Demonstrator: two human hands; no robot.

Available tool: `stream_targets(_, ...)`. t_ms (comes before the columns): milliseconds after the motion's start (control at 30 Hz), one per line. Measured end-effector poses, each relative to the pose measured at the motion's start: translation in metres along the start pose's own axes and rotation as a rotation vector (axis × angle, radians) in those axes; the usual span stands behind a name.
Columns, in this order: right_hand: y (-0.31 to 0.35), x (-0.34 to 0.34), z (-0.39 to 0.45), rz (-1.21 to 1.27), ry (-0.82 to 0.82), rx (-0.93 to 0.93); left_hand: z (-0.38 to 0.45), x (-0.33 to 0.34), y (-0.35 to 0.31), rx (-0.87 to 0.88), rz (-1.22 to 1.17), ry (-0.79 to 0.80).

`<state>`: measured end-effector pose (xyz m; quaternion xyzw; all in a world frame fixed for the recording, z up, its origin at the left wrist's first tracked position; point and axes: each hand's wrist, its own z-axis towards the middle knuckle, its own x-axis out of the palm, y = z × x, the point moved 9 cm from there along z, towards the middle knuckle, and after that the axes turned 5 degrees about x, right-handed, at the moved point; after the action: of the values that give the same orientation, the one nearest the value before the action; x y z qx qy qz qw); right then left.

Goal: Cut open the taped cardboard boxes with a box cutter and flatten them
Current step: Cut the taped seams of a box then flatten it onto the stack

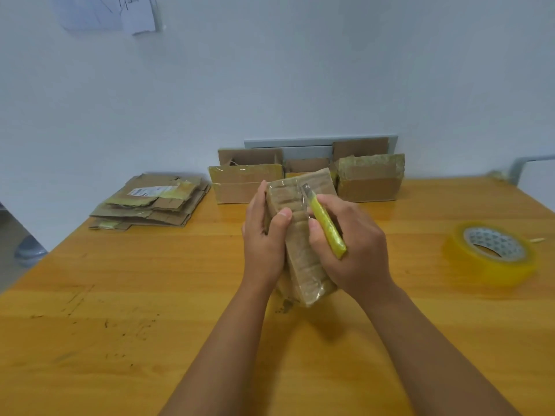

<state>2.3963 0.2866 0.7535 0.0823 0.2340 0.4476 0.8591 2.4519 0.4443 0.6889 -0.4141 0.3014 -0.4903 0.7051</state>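
fingers of the left hand point(264, 235) wrap the taped cardboard box point(300, 235) held above the wooden table point(120, 295), thumb pressed on its top face, while the right hand point(351, 244) grips the yellow box cutter point(326, 223) with its blade at the tape. that thumb sits near the blade, so a slip could likely cut it. taped boxes point(371, 178) wait at the back, contents unseen, beside the flattened stack point(153, 202).

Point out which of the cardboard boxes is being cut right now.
The narrow tape-wrapped brown cardboard box held above the table: the left hand grips it and the yellow box cutter in the right hand touches it. The others sit against the wall.
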Motion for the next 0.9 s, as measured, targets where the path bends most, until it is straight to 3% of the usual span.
stream_targets(733,-0.043,-0.016,-0.022,-0.087,-0.078,0.006,-0.015,0.043,0.012,-0.014,0.084,0.047)
stream_targets(900,-0.051,-0.015,-0.02,-0.028,-0.1,0.116,-0.015,0.046,0.012,-0.014,0.092,0.05)
